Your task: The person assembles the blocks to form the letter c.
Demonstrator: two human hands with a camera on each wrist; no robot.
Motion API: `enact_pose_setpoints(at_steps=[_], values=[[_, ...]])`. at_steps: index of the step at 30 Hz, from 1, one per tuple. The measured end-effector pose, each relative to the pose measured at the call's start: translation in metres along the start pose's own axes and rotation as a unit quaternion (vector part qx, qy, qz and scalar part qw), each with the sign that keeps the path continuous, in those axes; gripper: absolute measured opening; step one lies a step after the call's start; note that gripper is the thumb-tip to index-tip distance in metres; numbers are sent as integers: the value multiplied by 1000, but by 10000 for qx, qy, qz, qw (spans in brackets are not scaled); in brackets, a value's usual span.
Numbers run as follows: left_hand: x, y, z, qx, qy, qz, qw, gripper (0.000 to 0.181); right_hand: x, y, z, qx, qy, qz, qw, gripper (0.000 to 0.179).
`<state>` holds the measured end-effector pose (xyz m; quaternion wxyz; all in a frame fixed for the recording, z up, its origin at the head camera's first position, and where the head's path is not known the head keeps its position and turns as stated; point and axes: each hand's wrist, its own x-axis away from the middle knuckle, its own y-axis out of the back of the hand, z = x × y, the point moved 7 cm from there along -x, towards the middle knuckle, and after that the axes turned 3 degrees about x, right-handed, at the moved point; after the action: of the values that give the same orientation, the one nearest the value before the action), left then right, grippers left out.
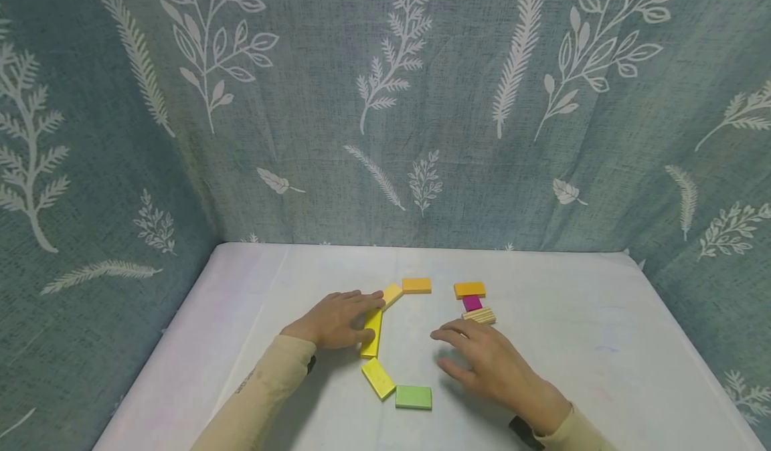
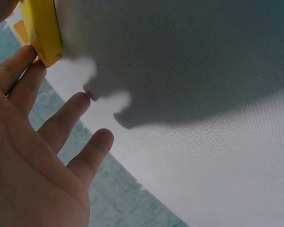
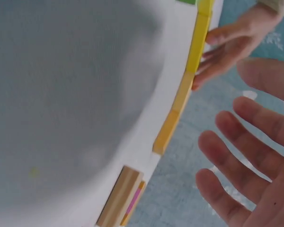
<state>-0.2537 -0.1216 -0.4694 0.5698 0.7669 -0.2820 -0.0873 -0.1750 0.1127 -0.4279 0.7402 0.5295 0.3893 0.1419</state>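
Note:
My left hand (image 1: 337,320) lies over the left side of a curved row of blocks, fingers extended. Its thumb touches a long yellow block (image 1: 371,345), and its index fingertip is at a pale orange block (image 1: 393,295). In the left wrist view, fingertips (image 2: 35,68) meet the end of the yellow block (image 2: 43,28). My right hand (image 1: 488,361) hovers over the table with its fingers spread and holds nothing. Just beyond its knuckles are a striped wooden block (image 1: 480,316), a magenta block (image 1: 472,303) and an orange block (image 1: 469,290).
Another orange block (image 1: 417,285) continues the row at the back. A shorter yellow block (image 1: 379,379) lies angled in front, beside a green block (image 1: 413,397). The white table (image 1: 572,330) backs onto a leaf-patterned teal curtain (image 1: 325,190), which also rises on both sides.

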Motion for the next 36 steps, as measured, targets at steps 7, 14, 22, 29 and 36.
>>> enact_pose_setpoints(at_steps=[7,14,22,29,36], values=[[0,-1,1,7,-54,-31,10000,59,-2,13,-14,158,-196,-528,9983,44],[0,-1,0,45,-112,-49,9999,59,-2,28,-29,25,-581,-853,9947,45],[0,-1,0,44,-103,-55,9999,60,-5,37,-48,-19,-773,-1076,9912,48],[1,-1,0,48,-193,-86,9998,59,-9,38,-59,-12,-934,-1092,9896,51],[1,-2,1,46,-148,-65,9999,59,-14,34,-68,-178,-1078,-984,9891,52]])
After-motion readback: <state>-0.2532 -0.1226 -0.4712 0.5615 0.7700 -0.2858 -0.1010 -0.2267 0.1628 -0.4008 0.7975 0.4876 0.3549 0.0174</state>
